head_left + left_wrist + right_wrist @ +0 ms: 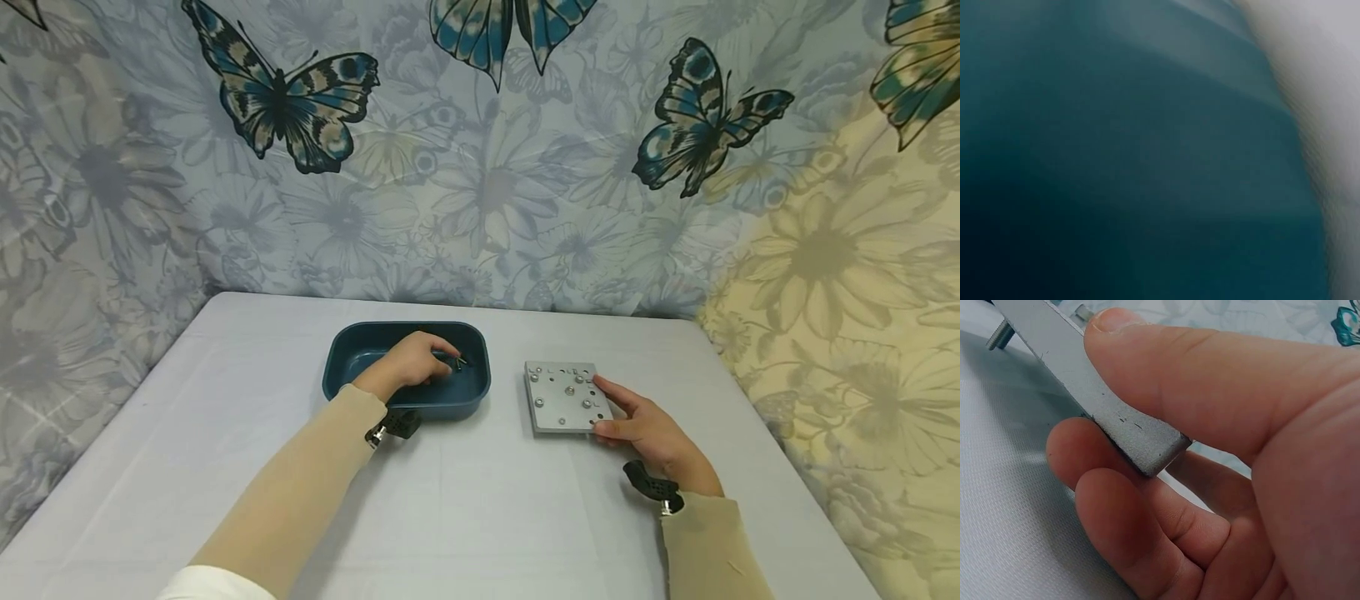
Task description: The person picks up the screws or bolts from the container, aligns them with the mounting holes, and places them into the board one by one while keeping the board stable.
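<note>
My left hand (411, 362) reaches down into a dark blue-green tray (480, 392), index finger and thumb apart. Small brass-coloured pieces (460, 362), perhaps screws, show right at the fingertips. In the left wrist view the blurred tray wall (1147, 125) fills most of the picture, and the fingers are out of sight. My right hand (648, 429) grips the right edge of a square silver metal plate (555, 408), thumb on one face and fingers under the other. Several screw heads and holes dot its top. Below the plate's edge, a screw's threaded end (1000, 335) sticks out.
Both things are on a table with a white cloth (465, 508), the tray left of the plate. Behind the table hangs a flowered cloth (495, 192) with butterflies. Each wrist wears a black camera mount, such as the right one (651, 483).
</note>
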Tool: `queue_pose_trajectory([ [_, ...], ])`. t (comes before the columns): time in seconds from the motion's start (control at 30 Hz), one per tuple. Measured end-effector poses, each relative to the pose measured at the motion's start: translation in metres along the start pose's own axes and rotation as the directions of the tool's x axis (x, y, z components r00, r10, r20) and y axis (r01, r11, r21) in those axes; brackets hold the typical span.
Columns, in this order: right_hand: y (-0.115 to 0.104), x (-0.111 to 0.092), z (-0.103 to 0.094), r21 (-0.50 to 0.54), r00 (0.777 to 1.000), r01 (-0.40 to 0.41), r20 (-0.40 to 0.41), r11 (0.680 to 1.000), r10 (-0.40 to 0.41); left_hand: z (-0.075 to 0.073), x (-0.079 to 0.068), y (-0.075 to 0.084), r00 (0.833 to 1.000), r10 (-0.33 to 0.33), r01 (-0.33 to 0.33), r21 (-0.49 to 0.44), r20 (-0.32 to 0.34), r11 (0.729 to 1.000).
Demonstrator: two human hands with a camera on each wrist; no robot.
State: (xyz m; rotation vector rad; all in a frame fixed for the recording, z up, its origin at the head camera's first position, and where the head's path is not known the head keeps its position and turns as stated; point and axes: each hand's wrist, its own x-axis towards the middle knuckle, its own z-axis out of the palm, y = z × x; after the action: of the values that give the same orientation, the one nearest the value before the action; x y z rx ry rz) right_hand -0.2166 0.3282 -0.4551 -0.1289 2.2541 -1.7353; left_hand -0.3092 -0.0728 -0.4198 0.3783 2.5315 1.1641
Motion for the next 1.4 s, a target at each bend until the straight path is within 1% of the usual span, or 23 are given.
queue_pose_trajectory([
  [0.13, 0.0, 0.001, 0.001, 0.004, 1.0, 0.001, -0.001, 1.0, -0.001, 0.001, 0.004, -0.004, 1.0, 0.015, -0.016, 0.033, 0.02, 0.999],
  [0.27, -0.001, 0.002, 0.001, 0.012, 1.0, 0.0, 0.003, 1.0, 0.0, 0.001, 0.008, -0.007, 0.998, 0.052, -0.054, 0.078, 0.035, 0.995],
  [0.47, -0.003, 0.002, 0.001, 0.014, 1.0, 0.001, 0.006, 1.0, -0.001, -0.001, 0.014, -0.011, 0.992, 0.12, -0.122, 0.176, 0.025, 0.977],
  [0.67, -0.004, 0.002, 0.002, 0.013, 1.0, 0.004, 0.011, 1.0, -0.004, 0.001, 0.018, -0.01, 0.988, 0.142, -0.151, 0.201, 0.059, 0.968],
  [0.77, -0.003, 0.002, 0.001, 0.012, 1.0, 0.007, 0.013, 1.0, -0.007, 0.004, 0.021, -0.011, 0.979, 0.184, -0.199, 0.244, 0.081, 0.949],
  [0.83, -0.002, 0.002, 0.001, 0.019, 1.0, 0.008, 0.01, 1.0, -0.009, 0.006, 0.023, -0.012, 0.971, 0.215, -0.235, 0.278, 0.1, 0.931],
  [0.93, -0.002, 0.001, 0.001, 0.027, 1.0, 0.009, 0.008, 1.0, -0.009, 0.008, 0.024, -0.013, 0.957, 0.256, -0.289, 0.347, 0.138, 0.892],
  [1.03, -0.002, 0.0, 0.001, 0.035, 1.0, 0.006, 0.005, 0.999, -0.006, 0.011, 0.026, -0.014, 0.936, 0.302, -0.352, 0.416, 0.183, 0.839],
  [1.1, -0.002, 0.0, 0.002, 0.034, 1.0, 0.006, 0.003, 0.999, -0.006, 0.013, 0.027, -0.014, 0.925, 0.327, -0.379, 0.432, 0.192, 0.818],
  [1.17, -0.002, 0.0, 0.002, 0.034, 1.0, 0.006, 0.001, 0.999, -0.006, 0.014, 0.028, -0.014, 0.921, 0.341, -0.389, 0.427, 0.188, 0.816],
  [1.27, -0.001, 0.0, 0.002, 0.037, 1.0, 0.003, 0.0, 0.999, -0.003, 0.014, 0.027, -0.013, 0.922, 0.345, -0.386, 0.41, 0.173, 0.826],
  [1.3, -0.001, 0.0, 0.002, 0.04, 1.0, 0.003, 0.001, 0.999, -0.003, 0.014, 0.027, -0.012, 0.921, 0.348, -0.39, 0.409, 0.174, 0.825],
  [1.4, 0.0, 0.0, 0.001, 0.039, 1.0, 0.0, 0.001, 0.999, 0.0, 0.015, 0.026, -0.011, 0.906, 0.377, -0.424, 0.425, 0.194, 0.8],
])
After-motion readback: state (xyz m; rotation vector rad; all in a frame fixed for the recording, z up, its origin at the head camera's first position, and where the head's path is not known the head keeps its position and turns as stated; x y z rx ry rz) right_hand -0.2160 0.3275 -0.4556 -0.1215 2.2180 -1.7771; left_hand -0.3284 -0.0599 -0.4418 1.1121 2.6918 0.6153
